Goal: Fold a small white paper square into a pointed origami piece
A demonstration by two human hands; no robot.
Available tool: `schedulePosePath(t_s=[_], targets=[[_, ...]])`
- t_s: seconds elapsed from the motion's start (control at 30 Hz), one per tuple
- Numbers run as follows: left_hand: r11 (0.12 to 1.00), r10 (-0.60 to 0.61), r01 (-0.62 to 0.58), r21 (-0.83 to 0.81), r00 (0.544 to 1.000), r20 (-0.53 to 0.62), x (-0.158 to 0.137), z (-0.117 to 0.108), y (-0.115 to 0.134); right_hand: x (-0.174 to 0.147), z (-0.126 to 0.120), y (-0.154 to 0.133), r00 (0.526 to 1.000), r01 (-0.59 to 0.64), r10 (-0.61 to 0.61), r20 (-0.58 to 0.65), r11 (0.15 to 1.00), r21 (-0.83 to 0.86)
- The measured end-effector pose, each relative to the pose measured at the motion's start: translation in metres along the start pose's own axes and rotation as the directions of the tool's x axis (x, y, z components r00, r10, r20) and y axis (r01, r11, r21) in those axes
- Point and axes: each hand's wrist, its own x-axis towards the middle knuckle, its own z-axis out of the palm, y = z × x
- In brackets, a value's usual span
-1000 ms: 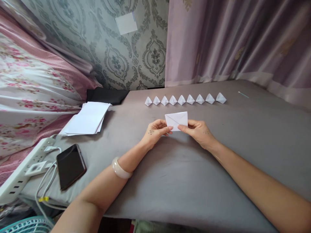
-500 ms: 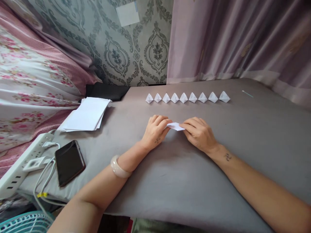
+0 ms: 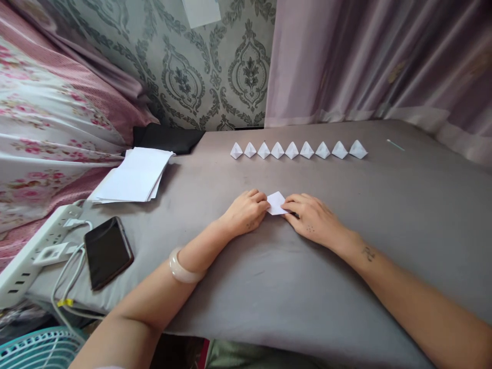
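Fingers point(image 3: 262, 200) of the left hand point(image 3: 246, 212) were curled in and gripping one side of the small folded paper point(image 3: 275, 201), and there on the other side was the right hand point(image 3: 313, 219), its fingers pinching the edge! The paper sat right between the two hands, low over the grey cover point(image 3: 246, 300), a pale corner pointing away from the person. A bangle point(image 3: 183, 267) ringed the left forearm. Just beyond, what a line-up: nine folded white shapes point(image 3: 292, 150) ran side by side in a row! Out to the right lay a thin stick point(image 3: 395, 145). Over on the left, a stack of white sheets point(image 3: 130, 177) lay near a black item point(image 3: 167, 138), with a dark-screened phone point(image 3: 108, 253) nearer the person, beside the white power strip point(image 3: 36, 253) and its cables point(image 3: 69, 277).
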Motion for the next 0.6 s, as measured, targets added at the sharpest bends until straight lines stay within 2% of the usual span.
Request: schedulePosePath(t_s=[0.1,0.23,0.37,0.47,0.6], targets=[[0.953,-0.135,0.122,-0.278,0.990,-0.029,-0.002,0.002,-0.006,-0.002,-0.003,-0.001,0.997,-0.072,0.070,0.027,0.996,0.055],[0.786,-0.382,0.335,-0.520,0.924,0.019,0.000,0.003,-0.014,0.000,-0.005,0.000,0.975,-0.221,0.214,0.059,0.958,0.185],[0.675,-0.486,0.435,-0.596,0.870,0.085,0.002,0.001,-0.019,0.004,-0.006,0.008,0.940,-0.340,0.326,0.097,0.886,0.315],[0.648,-0.499,0.467,-0.602,0.857,0.128,0.002,0.000,-0.021,0.007,-0.004,0.014,0.907,-0.419,0.403,0.125,0.828,0.373],[0.632,-0.538,0.497,-0.595,0.834,0.125,0.003,0.002,-0.022,0.010,0.000,0.015,0.866,-0.493,0.481,0.140,0.773,0.400]])
